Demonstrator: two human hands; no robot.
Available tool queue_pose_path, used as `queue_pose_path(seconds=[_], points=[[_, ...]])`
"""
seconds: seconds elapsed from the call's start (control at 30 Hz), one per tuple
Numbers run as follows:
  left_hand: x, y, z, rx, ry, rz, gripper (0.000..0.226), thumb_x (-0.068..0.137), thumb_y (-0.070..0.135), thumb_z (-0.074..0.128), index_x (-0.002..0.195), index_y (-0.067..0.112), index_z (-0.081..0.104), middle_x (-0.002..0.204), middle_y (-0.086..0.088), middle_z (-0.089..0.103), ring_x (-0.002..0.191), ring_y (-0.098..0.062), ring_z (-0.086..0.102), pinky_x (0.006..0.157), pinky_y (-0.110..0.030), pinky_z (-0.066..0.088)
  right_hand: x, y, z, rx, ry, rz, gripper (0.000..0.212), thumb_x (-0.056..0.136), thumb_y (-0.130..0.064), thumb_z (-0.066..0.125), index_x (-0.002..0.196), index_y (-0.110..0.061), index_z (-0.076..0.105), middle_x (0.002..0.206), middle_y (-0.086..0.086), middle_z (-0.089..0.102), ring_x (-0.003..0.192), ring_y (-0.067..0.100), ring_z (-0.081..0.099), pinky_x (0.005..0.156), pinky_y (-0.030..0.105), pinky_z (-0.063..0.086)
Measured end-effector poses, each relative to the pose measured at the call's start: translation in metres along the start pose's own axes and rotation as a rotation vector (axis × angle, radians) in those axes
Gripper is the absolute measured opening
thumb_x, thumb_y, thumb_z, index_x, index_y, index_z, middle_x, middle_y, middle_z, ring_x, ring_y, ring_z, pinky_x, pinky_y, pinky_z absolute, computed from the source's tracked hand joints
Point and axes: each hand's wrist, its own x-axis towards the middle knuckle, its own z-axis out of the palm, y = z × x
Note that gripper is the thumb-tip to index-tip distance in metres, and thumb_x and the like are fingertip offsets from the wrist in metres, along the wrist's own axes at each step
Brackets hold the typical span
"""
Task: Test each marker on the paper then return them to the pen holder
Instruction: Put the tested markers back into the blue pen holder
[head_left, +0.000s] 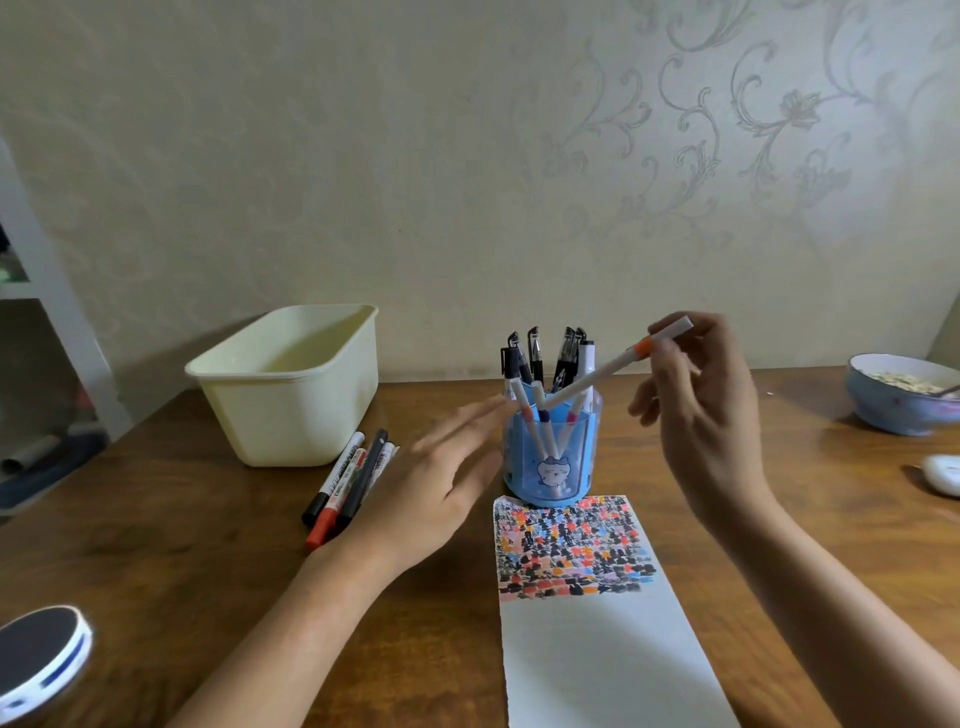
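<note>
A blue pen holder (553, 467) with a cat picture stands at the table's middle and holds several pens and markers. My right hand (701, 410) pinches a white marker with an orange band (613, 364), tilted, its lower end at the holder's rim. My left hand (441, 478), fingers straight, hovers just left of the holder, blurred. In front of the holder lies the white paper (597, 623), its top part covered in coloured test marks. Several markers (348, 478) lie on the table under and left of my left hand.
A cream plastic tub (291, 384) sits at the back left. A blue bowl (898, 395) with food is at the far right, with a white object (943, 473) near it. A round black-and-white disc (39, 660) lies at the front left.
</note>
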Motion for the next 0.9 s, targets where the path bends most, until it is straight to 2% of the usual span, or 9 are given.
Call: queue_pose_path(seconds=[0.1, 0.17, 0.27, 0.37, 0.5, 0.6, 0.7, 0.77, 0.9], points=[[0.000, -0.001, 0.004, 0.048, -0.072, 0.004, 0.055, 0.103, 0.036, 0.047, 0.149, 0.055, 0.024, 0.152, 0.041, 0.016, 0.139, 0.020, 0.009, 0.107, -0.011, 0.015, 0.001, 0.003, -0.001, -0.062, 0.029, -0.012, 0.006, 0.105, -0.018, 0.045, 0.110, -0.018, 0.048, 0.086, -0.020, 0.062, 0.054, 0.021, 0.061, 0.050, 0.034, 0.048], [0.000, -0.002, 0.005, 0.093, -0.108, -0.006, 0.057, 0.102, 0.040, 0.045, 0.150, 0.056, 0.017, 0.153, 0.042, 0.007, 0.136, 0.023, 0.001, 0.108, -0.016, 0.013, 0.001, 0.003, -0.001, -0.098, 0.028, -0.032, 0.008, 0.105, -0.022, 0.044, 0.112, -0.022, 0.048, 0.087, -0.020, 0.062, 0.055, 0.018, 0.062, 0.051, 0.039, 0.051], [0.000, -0.002, 0.004, 0.098, -0.125, -0.016, 0.058, 0.102, 0.043, 0.043, 0.150, 0.057, 0.013, 0.156, 0.039, 0.004, 0.140, 0.014, 0.004, 0.112, -0.024, 0.016, -0.002, 0.003, 0.000, -0.176, -0.021, -0.090, 0.017, 0.104, -0.026, 0.043, 0.119, -0.020, 0.048, 0.092, -0.013, 0.062, 0.058, 0.013, 0.063, 0.054, 0.045, 0.055], [0.000, -0.002, 0.003, 0.090, -0.142, -0.031, 0.058, 0.102, 0.042, 0.043, 0.151, 0.055, 0.014, 0.157, 0.038, 0.004, 0.143, 0.010, 0.006, 0.114, -0.029, 0.018, -0.006, 0.004, 0.002, -0.257, -0.065, -0.125, 0.026, 0.102, -0.031, 0.045, 0.126, -0.023, 0.046, 0.097, -0.009, 0.064, 0.064, 0.016, 0.065, 0.058, 0.048, 0.055], [0.001, 0.000, 0.001, 0.079, -0.170, -0.050, 0.058, 0.102, 0.040, 0.044, 0.150, 0.055, 0.014, 0.153, 0.042, 0.003, 0.135, 0.021, -0.002, 0.113, -0.026, 0.015, -0.008, 0.005, 0.004, -0.288, -0.097, -0.141, 0.028, 0.102, -0.028, 0.054, 0.122, -0.028, 0.035, 0.093, -0.006, 0.066, 0.063, 0.009, 0.066, 0.054, 0.038, 0.055], [0.001, 0.000, 0.001, 0.036, -0.161, -0.056, 0.057, 0.103, 0.037, 0.046, 0.151, 0.052, 0.020, 0.154, 0.041, 0.007, 0.136, 0.023, 0.001, 0.115, -0.025, 0.015, -0.009, 0.008, 0.006, -0.345, -0.139, -0.132, 0.028, 0.100, -0.025, 0.058, 0.116, -0.030, 0.036, 0.089, -0.009, 0.067, 0.062, 0.003, 0.063, 0.053, 0.029, 0.052], [0.000, 0.000, 0.000, 0.015, -0.153, -0.056, 0.056, 0.103, 0.034, 0.047, 0.151, 0.050, 0.023, 0.156, 0.038, 0.012, 0.142, 0.016, 0.007, 0.115, -0.021, 0.015, -0.012, 0.011, 0.007, -0.402, -0.183, -0.130, 0.021, 0.098, -0.031, 0.056, 0.116, -0.029, 0.045, 0.094, -0.016, 0.066, 0.064, 0.002, 0.063, 0.057, 0.034, 0.057], [0.000, 0.000, 0.000, 0.006, -0.147, -0.056, 0.056, 0.103, 0.033, 0.047, 0.151, 0.049, 0.024, 0.155, 0.038, 0.014, 0.141, 0.018, 0.008, 0.114, -0.018, 0.014, -0.014, 0.012, 0.008, -0.439, -0.192, -0.153, 0.018, 0.097, -0.033, 0.053, 0.113, -0.025, 0.057, 0.102, -0.016, 0.066, 0.066, 0.003, 0.063, 0.060, 0.037, 0.058], [0.000, -0.001, 0.000, -0.005, -0.148, -0.054, 0.056, 0.103, 0.031, 0.047, 0.151, 0.049, 0.024, 0.154, 0.040, 0.013, 0.139, 0.021, 0.006, 0.110, -0.011, 0.011, -0.015, 0.016, 0.010, -0.473, -0.255, -0.196, 0.018, 0.097, -0.018, 0.061, 0.111, -0.020, 0.071, 0.115, -0.005, 0.066, 0.069, 0.005, 0.062, 0.061, 0.021, 0.052]])
